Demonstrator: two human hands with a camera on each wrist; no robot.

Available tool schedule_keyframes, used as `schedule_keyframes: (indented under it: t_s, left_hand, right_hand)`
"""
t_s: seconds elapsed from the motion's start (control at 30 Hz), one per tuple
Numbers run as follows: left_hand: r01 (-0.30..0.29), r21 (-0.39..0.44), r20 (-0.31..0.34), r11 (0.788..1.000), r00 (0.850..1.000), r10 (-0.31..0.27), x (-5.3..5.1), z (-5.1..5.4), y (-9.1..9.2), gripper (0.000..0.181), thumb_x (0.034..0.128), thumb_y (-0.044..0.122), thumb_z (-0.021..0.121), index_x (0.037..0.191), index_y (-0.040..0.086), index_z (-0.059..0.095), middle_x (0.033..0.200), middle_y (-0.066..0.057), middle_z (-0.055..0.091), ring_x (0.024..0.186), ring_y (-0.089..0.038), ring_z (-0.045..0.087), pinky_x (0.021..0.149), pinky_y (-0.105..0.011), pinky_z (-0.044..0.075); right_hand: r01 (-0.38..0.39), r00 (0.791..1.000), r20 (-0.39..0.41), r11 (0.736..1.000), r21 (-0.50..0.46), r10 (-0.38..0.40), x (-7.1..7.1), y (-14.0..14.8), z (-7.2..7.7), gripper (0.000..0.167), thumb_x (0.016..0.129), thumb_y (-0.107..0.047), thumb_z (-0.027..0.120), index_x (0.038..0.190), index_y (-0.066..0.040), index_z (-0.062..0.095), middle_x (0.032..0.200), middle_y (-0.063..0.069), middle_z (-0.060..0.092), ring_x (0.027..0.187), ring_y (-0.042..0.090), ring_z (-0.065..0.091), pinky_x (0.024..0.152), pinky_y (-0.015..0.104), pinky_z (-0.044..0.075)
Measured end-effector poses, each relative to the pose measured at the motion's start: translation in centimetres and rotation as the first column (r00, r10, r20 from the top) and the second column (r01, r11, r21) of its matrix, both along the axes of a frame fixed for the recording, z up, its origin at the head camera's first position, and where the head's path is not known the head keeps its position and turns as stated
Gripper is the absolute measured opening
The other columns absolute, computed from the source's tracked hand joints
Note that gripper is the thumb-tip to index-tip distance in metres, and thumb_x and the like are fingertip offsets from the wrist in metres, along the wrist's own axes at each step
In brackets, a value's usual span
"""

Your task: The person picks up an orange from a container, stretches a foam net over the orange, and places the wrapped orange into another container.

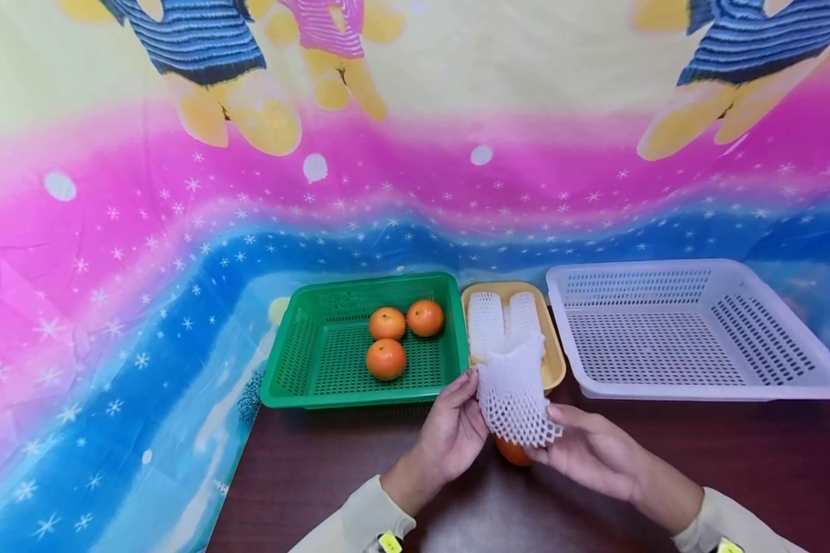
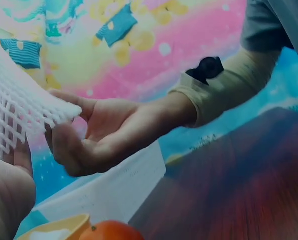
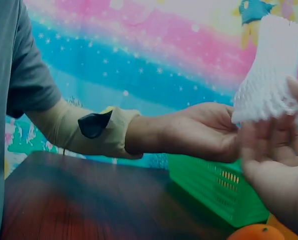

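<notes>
Both hands hold a white foam net sleeve (image 1: 515, 392) above the table, its wide mesh end towards me. My left hand (image 1: 456, 430) grips its left side, thumb on the edge. At the lower right corner, my right hand (image 1: 595, 453) pinches the mesh between thumb and fingers. In the left wrist view, the right hand (image 2: 104, 135) reaches in from the right to the net's edge. Partly hidden beneath the sleeve, an orange (image 1: 513, 453) rests on the table; the right wrist view shows the top of this orange (image 3: 256, 233) low down.
A green basket (image 1: 360, 398) with three oranges (image 1: 386, 359) stands at the left. Behind the hands, a yellow tray (image 1: 556, 361) holds more foam net sleeves (image 1: 486, 319). On the right is a white basket (image 1: 705, 390). A patterned cloth (image 1: 401, 177) hangs behind the dark table (image 1: 733, 461).
</notes>
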State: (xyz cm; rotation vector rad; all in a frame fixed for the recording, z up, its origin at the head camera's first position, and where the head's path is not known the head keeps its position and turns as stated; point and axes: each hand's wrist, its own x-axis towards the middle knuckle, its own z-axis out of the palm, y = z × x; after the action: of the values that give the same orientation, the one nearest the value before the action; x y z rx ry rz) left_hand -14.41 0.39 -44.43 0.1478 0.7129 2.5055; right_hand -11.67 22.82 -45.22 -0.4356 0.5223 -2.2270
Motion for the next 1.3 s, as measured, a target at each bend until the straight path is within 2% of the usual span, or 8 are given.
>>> schedule_keyframes:
  t_s: [0.17,0.3,0.47,0.7,0.8,1.0,1.17,1.3]
  left_hand:
    - [0.039,0.002,0.056,0.999,0.998,-0.039,0.2,0.4,-0.3,0.039,0.1127,0.015,0.03,0.108,0.016,0.069,0.1,0.007,0.077,0.094,-0.002,0.071,0.085,-0.021,0.056]
    - [0.097,-0.004,0.134,0.995,0.986,-0.095,0.4,0.5,-0.4,0.038,0.1118,0.017,0.03,0.109,0.013,0.067,0.099,0.005,0.077,0.093,-0.003,0.07,0.085,-0.022,0.055]
    - [0.185,-0.032,0.181,0.982,0.968,-0.176,0.6,0.5,-0.6,0.034,0.108,0.02,0.03,0.116,0.008,0.06,0.103,0.004,0.074,0.095,-0.005,0.067,0.088,-0.022,0.053]
    - [0.349,-0.105,0.177,0.931,0.928,-0.328,0.8,-0.4,-0.6,0.036,0.1068,0.028,0.031,0.115,0.018,0.064,0.105,0.009,0.073,0.097,-0.005,0.066,0.09,-0.023,0.052]
    - [0.317,-0.099,0.173,0.943,0.939,-0.297,0.8,-0.8,-0.5,0.035,0.1094,0.03,0.034,0.112,0.018,0.067,0.105,0.009,0.075,0.098,-0.004,0.068,0.091,-0.022,0.052]
    - [0.117,-0.206,0.158,0.971,0.984,-0.085,1.3,-1.7,-0.2,0.035,0.1115,0.037,0.037,0.117,0.017,0.064,0.105,0.008,0.076,0.098,-0.002,0.069,0.089,-0.022,0.053]
    - [-0.017,-0.453,0.095,0.891,0.993,0.067,2.0,-3.1,0.8,0.038,0.1098,0.036,0.044,0.13,0.008,0.061,0.106,0.004,0.074,0.094,-0.006,0.069,0.082,-0.024,0.056]
    - [-0.176,-0.642,-0.025,0.746,0.978,0.209,2.2,-4.3,2.2,0.033,0.1082,0.031,0.048,0.117,0.005,0.066,0.101,0.003,0.071,0.092,-0.008,0.064,0.084,-0.024,0.051]
  right_hand:
    - [0.121,0.992,0.052,0.976,-0.178,-0.114,-0.2,0.2,0.2,0.045,0.111,-0.011,0.023,0.145,-0.004,0.052,0.145,0.009,0.056,0.136,0.022,0.053,0.12,0.033,0.037]
    - [0.104,0.994,0.057,0.95,-0.295,-0.091,-0.1,0.3,0.0,0.047,0.112,-0.013,0.02,0.145,-0.001,0.05,0.146,0.013,0.056,0.137,0.025,0.052,0.121,0.035,0.036]
    - [0.106,0.994,0.031,0.941,-0.322,-0.101,-0.2,-0.1,-0.5,0.054,0.112,-0.021,0.01,0.148,-0.004,0.047,0.149,0.011,0.054,0.14,0.022,0.05,0.123,0.035,0.034]
    - [0.116,0.993,0.068,0.937,-0.329,-0.1,-0.1,0.0,-1.5,0.058,0.114,-0.028,0.01,0.143,-0.006,0.056,0.143,0.007,0.062,0.135,0.015,0.056,0.118,0.028,0.039]
    - [0.122,0.992,0.079,0.946,-0.3,-0.102,0.1,0.2,-1.8,0.06,0.114,-0.029,0.01,0.141,-0.007,0.058,0.142,0.006,0.064,0.134,0.014,0.057,0.116,0.026,0.04]
    - [0.154,0.986,0.092,0.965,-0.211,-0.137,0.4,0.8,-2.6,0.06,0.114,-0.027,0.01,0.137,-0.006,0.061,0.137,0.007,0.066,0.127,0.015,0.061,0.11,0.028,0.047]
    - [0.201,0.973,0.121,0.979,-0.023,-0.196,0.6,1.3,-3.4,0.057,0.114,-0.025,0.014,0.135,-0.01,0.064,0.133,0.004,0.069,0.122,0.012,0.064,0.106,0.026,0.051]
    - [0.266,0.948,0.105,0.928,0.259,-0.301,0.9,1.2,-3.7,0.044,0.114,-0.024,0.025,0.129,-0.02,0.067,0.127,-0.003,0.071,0.117,0.007,0.066,0.102,0.025,0.053]
